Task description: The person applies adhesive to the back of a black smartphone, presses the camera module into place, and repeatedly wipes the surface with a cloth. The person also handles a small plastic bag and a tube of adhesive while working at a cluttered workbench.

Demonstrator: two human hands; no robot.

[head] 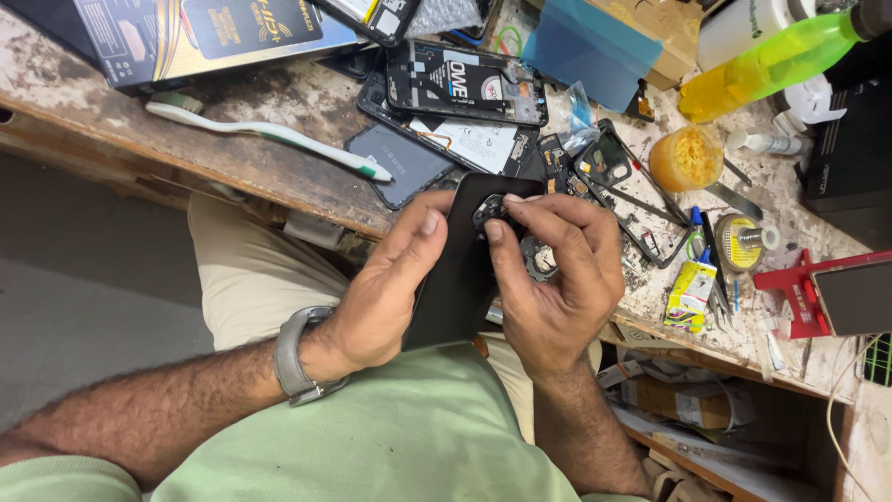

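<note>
- Left hand (386,288), grey wristwatch (295,356) on the wrist, grips a flat black phone back cover (460,270) along its left edge, thumb pressed on the face; cover is smooth, matte, rounded corners, held tilted over the lap at the bench edge.
- Right hand (557,279) pinches a small dark camera-ring part (490,212) between thumb and forefinger at the cover's upper end; the other fingers curl round a small round metal piece, too hidden to identify.
- Worn workbench (279,172), chipped, stained surface, wooden front lip, just beyond the hands.
- White toothbrush (265,135) with green tip lies flat on the bench, left of the hands.
- Dark grey flat phone panel (400,163) just past the toothbrush; opened phone body (465,84) with exposed boards behind it.
- Black phone frame (609,163) right of those, loose small parts around it.
- Small yellow tube pack (689,288) near the bench's right edge.
- Open round amber jar (686,158) holds grainy yellow paste.
- Tape roll (739,244), ring-shaped, beside the jar.
- Red plastic holder (790,284) carrying a dark slab, far right.
- Clear green bottle (771,60) lying tilted, holds yellow-green liquid, partly full.
- Printed flat box (204,33) at the far left corner.
</note>
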